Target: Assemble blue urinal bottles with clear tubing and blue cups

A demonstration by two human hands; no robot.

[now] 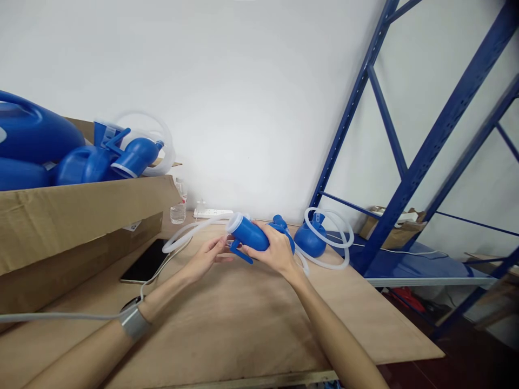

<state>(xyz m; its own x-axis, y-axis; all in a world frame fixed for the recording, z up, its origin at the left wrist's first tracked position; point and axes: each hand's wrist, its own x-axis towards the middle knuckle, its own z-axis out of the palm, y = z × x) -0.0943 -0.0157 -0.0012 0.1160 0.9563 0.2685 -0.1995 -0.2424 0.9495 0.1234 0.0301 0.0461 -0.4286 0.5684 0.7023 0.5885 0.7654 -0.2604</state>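
A blue plastic urinal cup (250, 233) with a white rim and a side handle is held tilted above the table, its rim facing up and left. My right hand (276, 249) is wrapped round the cup's body from the right. At the rim end, my left hand (214, 251) pinches near the top of the handle with thumb and forefinger, the other fingers stretched out below. Behind the right hand another blue part (279, 221) is mostly hidden. Further right, a round blue urinal bottle (311, 237) stands with a clear hose (344, 244) coiled about it.
At the left, a cardboard box (81, 216) is filled with blue bottles and cups. Near it lie a black phone (146, 262) and a cable. A water bottle (179, 208) and a white power strip (213, 213) stand by the wall. Blue metal shelving (430, 135) rises at the right.
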